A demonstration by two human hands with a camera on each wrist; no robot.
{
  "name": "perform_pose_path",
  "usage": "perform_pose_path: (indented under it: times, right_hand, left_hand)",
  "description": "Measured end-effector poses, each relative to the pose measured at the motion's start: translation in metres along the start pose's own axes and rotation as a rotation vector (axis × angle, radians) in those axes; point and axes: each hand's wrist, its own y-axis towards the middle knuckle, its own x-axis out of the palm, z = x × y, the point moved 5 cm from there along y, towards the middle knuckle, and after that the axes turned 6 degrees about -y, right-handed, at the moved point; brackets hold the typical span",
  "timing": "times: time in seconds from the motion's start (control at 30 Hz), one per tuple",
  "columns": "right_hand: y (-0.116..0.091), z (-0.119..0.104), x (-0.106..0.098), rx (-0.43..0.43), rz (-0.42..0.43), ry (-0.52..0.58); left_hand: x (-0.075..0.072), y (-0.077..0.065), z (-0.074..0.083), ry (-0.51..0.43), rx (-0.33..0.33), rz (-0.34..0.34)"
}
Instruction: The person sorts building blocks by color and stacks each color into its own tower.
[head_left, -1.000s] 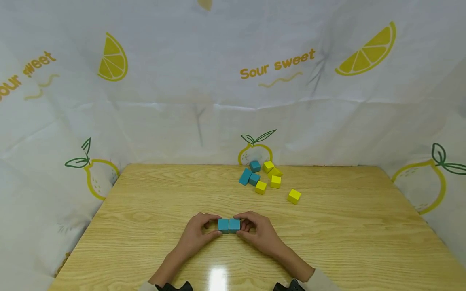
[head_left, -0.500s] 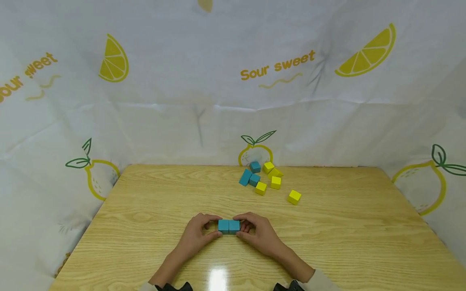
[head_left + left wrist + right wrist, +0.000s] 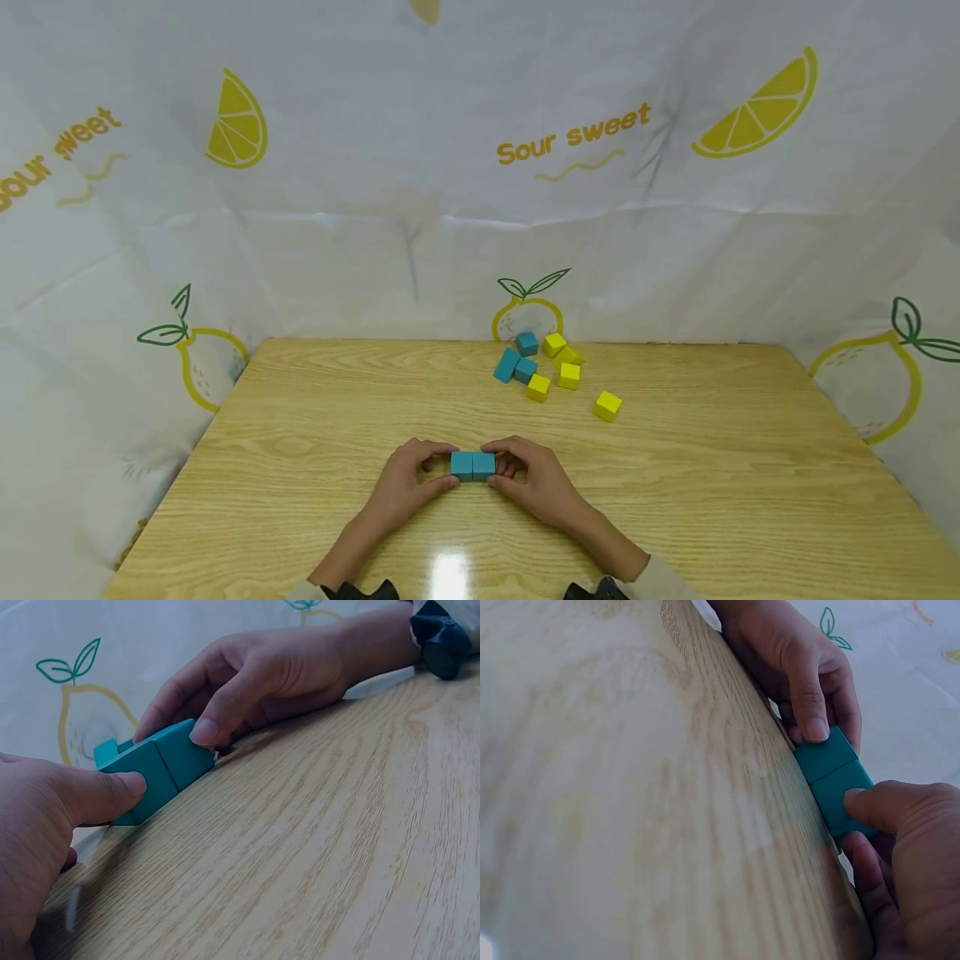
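Observation:
Two blue cubes sit side by side on the wooden table (image 3: 337, 400), their inner faces touching. My left hand (image 3: 403, 482) pinches the left blue cube (image 3: 461, 467) between thumb and index finger. On the other side, my right hand (image 3: 542, 483) pinches the right blue cube (image 3: 484, 467) the same way, its other fingers curled behind. A thin seam between the cubes shows in both wrist views, with the left thumb (image 3: 120, 789) lying on the near face in the left wrist view.
Toward the back edge lie a blue oblong block (image 3: 506, 365), two more blue cubes (image 3: 526, 371), several yellow cubes (image 3: 569, 376) and a yellow wedge-like block (image 3: 570, 357). One yellow cube (image 3: 607, 406) lies apart, to the right. A lemon-printed white cloth (image 3: 360, 275) hangs behind.
The narrow gap between the two blue cubes has closed as the hands brought them together. Both hands have otherwise hardly moved, and the blocks at the back stay put.

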Motion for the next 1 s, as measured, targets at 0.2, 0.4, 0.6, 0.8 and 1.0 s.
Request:
perform_pose_path:
  times: [0.2,0.4,0.6,0.8,1.0]
  right_hand:
    - [-0.0001,0.0005,0.0002,-0.003,0.001,0.000]
    - [-0.0001,0.0012,0.0006,-0.010,0.000,0.008]
    - [-0.0004,0.0003,0.0006,-0.014,0.002,0.014]
    - [-0.0005,0.0013,0.0009,-0.019,-0.001,0.019]
    - [-0.0003,0.0016,0.0009,-0.026,-0.003,0.032]
  left_hand:
    - [0.0001,0.0000,-0.0001,-0.008,-0.021,-0.013]
    - [-0.0003,0.0002,0.0012,0.004,-0.024,-0.015]
    - [0.0001,-0.0006,0.0008,0.008,-0.022,-0.013]
    - [0.0006,-0.0004,-0.0010,0.018,-0.019,-0.013]
    - [0.0003,-0.0002,0.0001,0.014,-0.012,-0.007]
